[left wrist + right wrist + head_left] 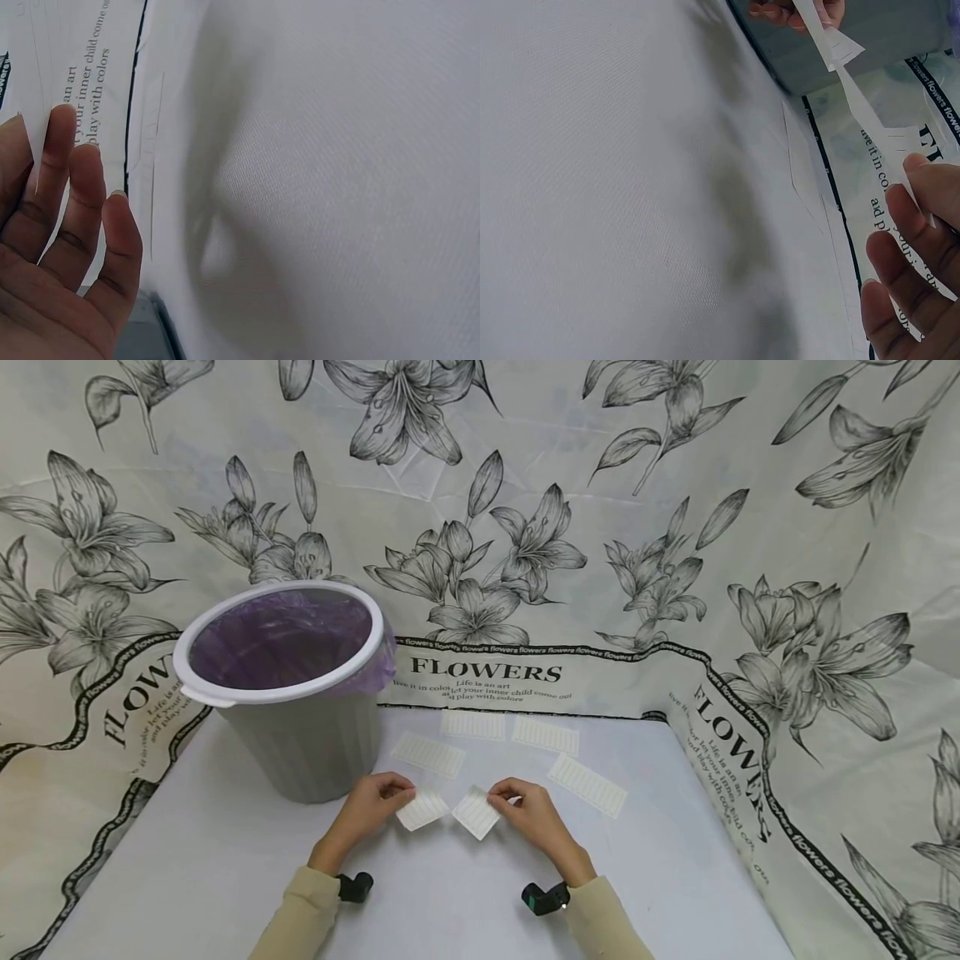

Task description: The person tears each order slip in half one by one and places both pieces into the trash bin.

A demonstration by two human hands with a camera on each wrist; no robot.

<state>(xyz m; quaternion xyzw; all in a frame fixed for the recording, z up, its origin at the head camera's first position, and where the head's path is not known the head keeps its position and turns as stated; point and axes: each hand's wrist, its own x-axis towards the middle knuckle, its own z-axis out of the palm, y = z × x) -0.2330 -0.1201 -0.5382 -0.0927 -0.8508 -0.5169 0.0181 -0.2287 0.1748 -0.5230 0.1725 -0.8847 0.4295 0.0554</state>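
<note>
My left hand (378,797) pinches a small white paper piece (422,810) printed with lines, between thumb and index finger. Another lined paper piece (476,812) is pinched by my right hand (525,810), facing the first. The inner corners of the two pieces come close together over the table in the head view. In the left wrist view, the left hand's other fingers (86,180) are spread and bent slightly beside the paper. The right wrist view shows thumb and index finger on a paper edge, the remaining fingers (907,277) held away from it.
A grey trash bin (300,743) with a white rim and purple liner (285,618) stands at the left. Several lined paper strips (427,754) lie in an arc on the white table (450,902) beyond the hands. Flower-printed cloth (480,543) hangs around the back and sides.
</note>
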